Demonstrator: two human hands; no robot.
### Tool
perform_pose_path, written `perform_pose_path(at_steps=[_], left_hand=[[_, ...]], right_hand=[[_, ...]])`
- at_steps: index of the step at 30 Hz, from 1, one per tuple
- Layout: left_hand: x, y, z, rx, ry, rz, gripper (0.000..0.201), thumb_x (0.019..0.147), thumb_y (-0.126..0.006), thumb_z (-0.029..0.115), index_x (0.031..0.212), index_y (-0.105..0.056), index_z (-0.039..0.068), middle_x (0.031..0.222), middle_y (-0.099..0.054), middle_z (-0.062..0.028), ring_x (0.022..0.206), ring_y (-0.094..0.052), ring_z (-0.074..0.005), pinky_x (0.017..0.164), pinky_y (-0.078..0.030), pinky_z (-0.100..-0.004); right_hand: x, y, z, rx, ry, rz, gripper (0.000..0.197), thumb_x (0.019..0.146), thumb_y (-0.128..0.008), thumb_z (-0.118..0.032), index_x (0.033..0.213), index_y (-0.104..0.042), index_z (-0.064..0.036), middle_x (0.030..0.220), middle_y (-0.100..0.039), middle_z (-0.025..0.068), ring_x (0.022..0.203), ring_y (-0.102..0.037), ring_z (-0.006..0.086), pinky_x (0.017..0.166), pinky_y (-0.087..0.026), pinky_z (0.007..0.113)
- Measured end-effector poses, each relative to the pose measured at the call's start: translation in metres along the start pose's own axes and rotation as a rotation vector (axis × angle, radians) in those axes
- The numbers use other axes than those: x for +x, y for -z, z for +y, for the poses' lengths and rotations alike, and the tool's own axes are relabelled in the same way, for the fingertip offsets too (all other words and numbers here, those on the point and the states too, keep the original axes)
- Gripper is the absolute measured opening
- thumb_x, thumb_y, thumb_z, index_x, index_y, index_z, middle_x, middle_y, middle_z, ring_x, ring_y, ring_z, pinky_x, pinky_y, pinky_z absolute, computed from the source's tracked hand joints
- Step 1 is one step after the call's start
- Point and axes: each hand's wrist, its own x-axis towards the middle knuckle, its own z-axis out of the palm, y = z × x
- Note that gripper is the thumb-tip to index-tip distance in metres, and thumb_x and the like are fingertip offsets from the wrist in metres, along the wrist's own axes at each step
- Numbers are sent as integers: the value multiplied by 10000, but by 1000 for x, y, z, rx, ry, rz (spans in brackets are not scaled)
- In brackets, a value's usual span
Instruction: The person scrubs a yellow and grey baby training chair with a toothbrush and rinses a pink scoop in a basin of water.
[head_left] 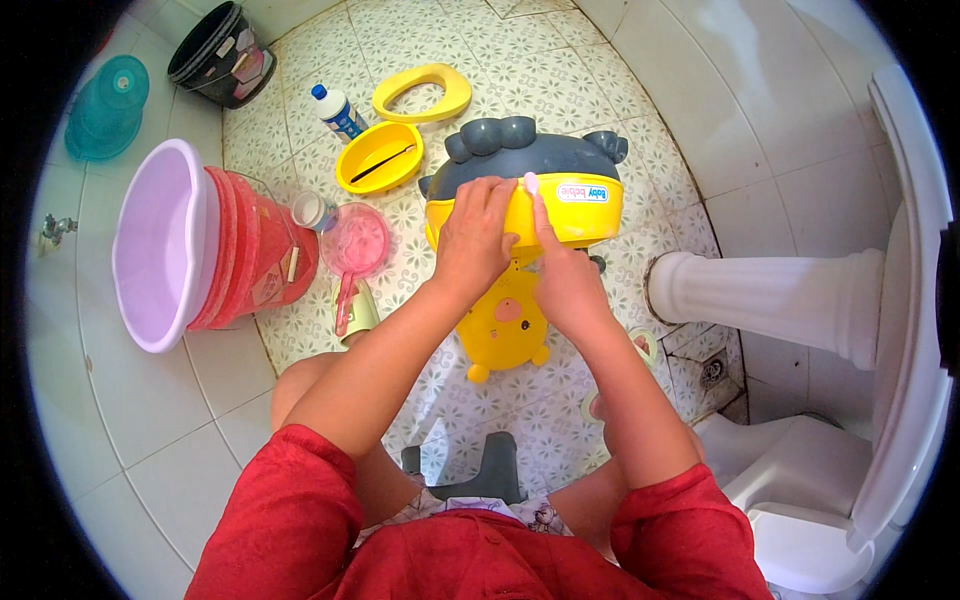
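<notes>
A child's potty (pixel 590 225), yellow with a dark grey base, is tipped on the floor in front of me. Its yellow lid (pixel 503 320) with an animal face hangs toward me. My left hand (pixel 473 235) grips the yellow side, fingers over it and thumb nearer me. My right hand (pixel 568 280) is closed, its index finger stretched along a slim tool with a pale pink head (pixel 531 183) that looks like a toothbrush. The pink head touches the yellow wall beside a sticker. Most of the tool's handle is hidden by my fingers.
Left stand a red bucket (pixel 275 245) with a lilac basin (pixel 150 240), a pink dipper (pixel 356 240) and a small jar (pixel 312 210). Beyond are a yellow bowl (pixel 365 180) holding a black stick, a bottle (pixel 338 112) and a yellow ring (pixel 455 92). A white pedestal (pixel 770 300) stands right.
</notes>
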Motion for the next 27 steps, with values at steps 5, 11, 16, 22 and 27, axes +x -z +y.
perform_pose_path(at_steps=[5, 11, 16, 22, 27], left_hand=[[0, 0, 1, -9, 7, -9, 636, 625, -767, 12, 1211, -523, 52, 1185, -525, -128, 1112, -500, -327, 955, -437, -383], [-1, 0, 0, -9, 3, -6, 636, 626, -766, 12, 1212, -522, 53, 1186, -524, -125, 1117, -498, -325, 955, -437, -382], [-1, 0, 1, -2, -2, -7, 638, 625, -766, 14, 1213, -519, 49, 1186, -524, -126, 1113, -498, -325, 957, -435, -381], [0, 0, 0, -5, -5, 2, 635, 624, -762, 8, 1210, -521, 48, 1178, -526, -128, 1095, -501, -328, 948, -435, -385], [0, -2, 2, -10, -1, 4, 626, 622, -762, 7, 1200, -527, 50, 1170, -528, -126, 1085, -505, -329, 939, -438, -385]], right_hand=[[1, 6, -5, 38, -16, -45, 823, 829, -448, 18, 1520, -93, -255, 930, -633, 272, 852, -631, 419, 767, -490, 482], [3, 10, -4, 36, -92, 70, 847, 832, -459, 12, 1518, -72, -298, 881, -636, 264, 807, -639, 404, 736, -497, 475], [11, 18, 5, 69, -272, -28, 1008, 793, -592, -65, 1510, 89, -262, 1044, -633, 253, 885, -638, 423, 766, -511, 466], [1, 1, 5, -35, 33, 59, 1124, 686, -666, 13, 1515, 46, -254, 1050, -628, 260, 883, -632, 434, 775, -510, 473], [2, -4, 0, -1, 10, -6, 934, 796, -470, 50, 1517, 19, -288, 941, -634, 281, 868, -631, 425, 770, -495, 472]])
